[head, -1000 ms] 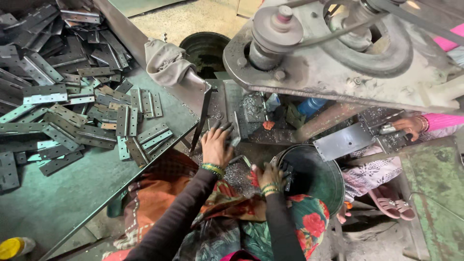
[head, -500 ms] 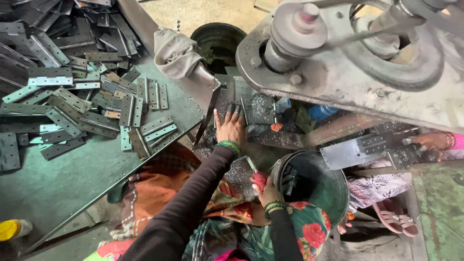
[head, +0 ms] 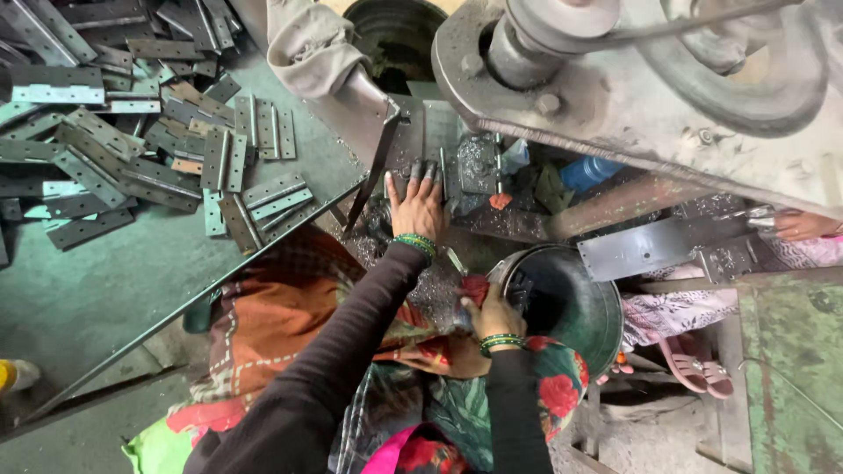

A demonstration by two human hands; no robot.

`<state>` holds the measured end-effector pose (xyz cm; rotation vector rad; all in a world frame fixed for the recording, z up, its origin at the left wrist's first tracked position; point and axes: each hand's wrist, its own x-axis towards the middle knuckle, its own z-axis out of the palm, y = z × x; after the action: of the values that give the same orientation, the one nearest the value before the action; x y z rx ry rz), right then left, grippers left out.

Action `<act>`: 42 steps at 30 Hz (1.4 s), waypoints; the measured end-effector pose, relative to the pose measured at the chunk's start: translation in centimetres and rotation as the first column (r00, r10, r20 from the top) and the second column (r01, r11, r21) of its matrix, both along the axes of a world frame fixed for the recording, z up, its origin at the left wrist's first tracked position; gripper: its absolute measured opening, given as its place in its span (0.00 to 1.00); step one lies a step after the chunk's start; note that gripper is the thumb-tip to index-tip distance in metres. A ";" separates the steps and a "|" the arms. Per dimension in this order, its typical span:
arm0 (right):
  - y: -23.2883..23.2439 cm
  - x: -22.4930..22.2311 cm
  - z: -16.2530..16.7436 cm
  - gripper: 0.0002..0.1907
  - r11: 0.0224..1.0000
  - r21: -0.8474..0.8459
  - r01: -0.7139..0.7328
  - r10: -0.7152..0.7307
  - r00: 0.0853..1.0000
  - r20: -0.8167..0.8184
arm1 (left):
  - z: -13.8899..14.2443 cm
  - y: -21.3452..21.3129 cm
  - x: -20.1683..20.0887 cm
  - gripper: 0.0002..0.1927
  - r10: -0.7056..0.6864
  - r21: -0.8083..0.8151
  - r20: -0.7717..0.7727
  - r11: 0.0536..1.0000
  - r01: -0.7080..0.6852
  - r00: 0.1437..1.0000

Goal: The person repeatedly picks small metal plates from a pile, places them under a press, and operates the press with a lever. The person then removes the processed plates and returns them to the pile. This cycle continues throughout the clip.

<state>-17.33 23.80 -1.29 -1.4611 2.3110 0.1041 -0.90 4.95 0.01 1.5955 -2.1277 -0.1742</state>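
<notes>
Two hands work: left hand lies flat and open on the press plate, right hand grips a small piece by the bucket, ready to be fed in next

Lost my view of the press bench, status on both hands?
Left hand flat on press bed, fingers spread. Right hand at rim of dark metal tub, contents unclear. Hinge plates piled left, clear of both.

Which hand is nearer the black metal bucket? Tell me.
Right. The right hand rests at the black metal bucket, touching its rim; the left hand reaches up under the press, well clear of it.
</notes>
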 end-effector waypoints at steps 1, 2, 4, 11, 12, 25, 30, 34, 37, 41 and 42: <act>0.4 0.2 -1.6 0.34 0.999 0.017 0.050 -0.051 0.997 0.057 | -0.1 -0.2 0.0 0.22 0.004 0.025 0.037 1.000 -0.005 0.999; 0.6 0.4 -3.2 0.35 0.993 -0.120 0.006 -0.001 0.999 0.043 | -0.1 -0.3 0.1 0.22 0.006 0.017 0.002 1.000 -0.006 1.000; 1.1 0.5 -5.5 0.38 0.921 -0.384 -0.074 0.079 0.997 -0.003 | 0.0 -0.4 0.5 0.23 -0.006 -0.003 -0.066 1.000 0.006 0.998; -1.3 -0.6 0.9 0.41 0.995 0.098 0.004 0.002 0.998 -0.066 | 1.0 -0.9 1.4 0.25 -0.075 0.051 0.062 0.996 0.072 0.995; -1.4 -0.5 2.1 0.38 0.998 0.060 0.001 0.005 0.995 -0.102 | 1.1 -1.5 1.2 0.24 -0.077 0.084 0.065 0.994 0.072 0.995; -0.5 -0.3 -1.3 0.38 1.000 0.000 0.028 -0.028 0.995 0.093 | 2.1 -2.6 0.4 0.23 -0.097 0.170 0.209 0.983 0.061 0.973; -1.3 0.0 1.9 0.35 1.000 0.013 0.014 -0.013 0.991 -0.137 | 1.7 -2.4 0.4 0.24 -0.055 0.040 0.161 0.998 0.049 0.985; 0.1 1.4 -1.9 0.39 0.989 -0.147 0.019 -0.019 1.000 0.001 | 1.3 -2.5 0.5 0.25 -0.047 0.041 0.173 0.998 0.040 0.984; 0.7 1.6 -4.5 0.35 0.990 -0.101 0.096 -0.096 0.995 0.002 | 1.6 -2.5 0.9 0.23 -0.045 0.034 0.138 0.999 0.041 0.989; -0.4 0.1 -2.9 0.35 0.999 -0.040 0.033 -0.030 0.997 0.065 | 2.4 -2.8 1.3 0.26 -0.103 0.088 0.182 0.992 0.088 0.978; -1.0 -0.5 -1.5 0.36 1.000 0.005 -0.004 0.004 0.999 0.055 | 2.5 -3.0 1.2 0.27 -0.106 0.098 0.216 0.991 0.087 0.970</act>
<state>-17.85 22.76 -2.77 -1.4478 2.2628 0.0705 0.29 1.95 2.55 1.6269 -2.4007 -0.1277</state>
